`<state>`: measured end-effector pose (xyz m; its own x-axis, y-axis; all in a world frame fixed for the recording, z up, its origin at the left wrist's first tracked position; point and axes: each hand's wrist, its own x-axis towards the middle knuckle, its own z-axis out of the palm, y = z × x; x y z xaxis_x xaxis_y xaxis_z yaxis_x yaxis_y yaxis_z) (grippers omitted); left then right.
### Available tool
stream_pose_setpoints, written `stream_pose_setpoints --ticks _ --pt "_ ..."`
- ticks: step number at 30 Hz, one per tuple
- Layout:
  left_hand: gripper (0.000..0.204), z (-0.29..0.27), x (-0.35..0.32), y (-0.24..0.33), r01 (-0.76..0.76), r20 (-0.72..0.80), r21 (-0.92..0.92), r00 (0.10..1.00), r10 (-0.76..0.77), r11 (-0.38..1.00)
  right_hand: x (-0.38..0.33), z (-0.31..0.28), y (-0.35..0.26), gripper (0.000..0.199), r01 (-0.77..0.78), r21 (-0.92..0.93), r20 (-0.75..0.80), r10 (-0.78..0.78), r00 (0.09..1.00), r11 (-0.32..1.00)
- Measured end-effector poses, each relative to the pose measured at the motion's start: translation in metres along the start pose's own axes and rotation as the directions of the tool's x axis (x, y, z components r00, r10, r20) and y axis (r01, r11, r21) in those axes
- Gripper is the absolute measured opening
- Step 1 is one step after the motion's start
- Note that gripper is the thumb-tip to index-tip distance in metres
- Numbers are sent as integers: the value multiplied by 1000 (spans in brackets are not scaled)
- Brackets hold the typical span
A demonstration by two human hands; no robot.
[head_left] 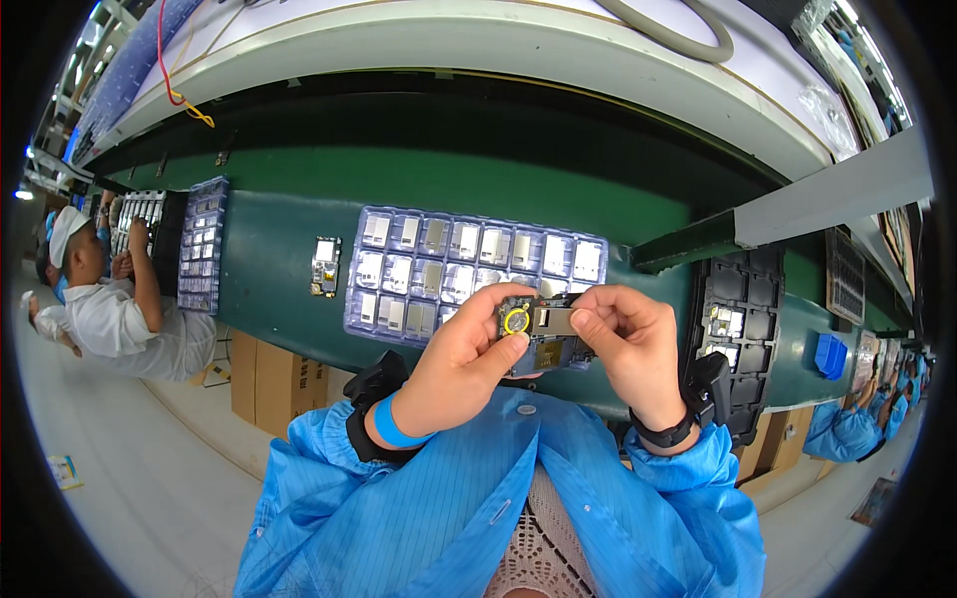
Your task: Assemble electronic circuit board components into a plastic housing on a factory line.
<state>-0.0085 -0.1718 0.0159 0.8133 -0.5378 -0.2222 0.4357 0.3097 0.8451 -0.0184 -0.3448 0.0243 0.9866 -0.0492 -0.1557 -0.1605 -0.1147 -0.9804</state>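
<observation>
In front of my chest, my left hand (454, 359) is closed on a small electronic device assembly (548, 355) with a dark body and a gold patch. Its thumb presses beside a round part with a yellow ring (515, 320). My right hand (638, 354) pinches a flat silver metal plate (554, 320) at the assembly's upper right, thumb on top. Whether the plate is fastened there I cannot tell. Just beyond my hands lies a clear plastic tray (356, 297) with several silver metal parts in its pockets. A separate circuit board (325, 267) lies left of it.
A black tray (743, 329) with a few boards stands at the right, near a slanted metal post (698, 239). Another clear tray (202, 249) and a co-worker in white (150, 329) are at the left. A blue bin (829, 356) sits farther right; a shelf (478, 35) spans the back.
</observation>
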Motion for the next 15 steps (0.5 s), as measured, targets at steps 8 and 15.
stream_pose_setpoints --ticks 8,15 --pt "35 4 2 0 -46 -38 38 998 48 998 1 2 7 4 59 -111 -83 -68 994 992" --pt "27 6 6 -1 -82 -116 166 988 102 983 1 6 -2 7 106 -235 -104 -134 986 966"
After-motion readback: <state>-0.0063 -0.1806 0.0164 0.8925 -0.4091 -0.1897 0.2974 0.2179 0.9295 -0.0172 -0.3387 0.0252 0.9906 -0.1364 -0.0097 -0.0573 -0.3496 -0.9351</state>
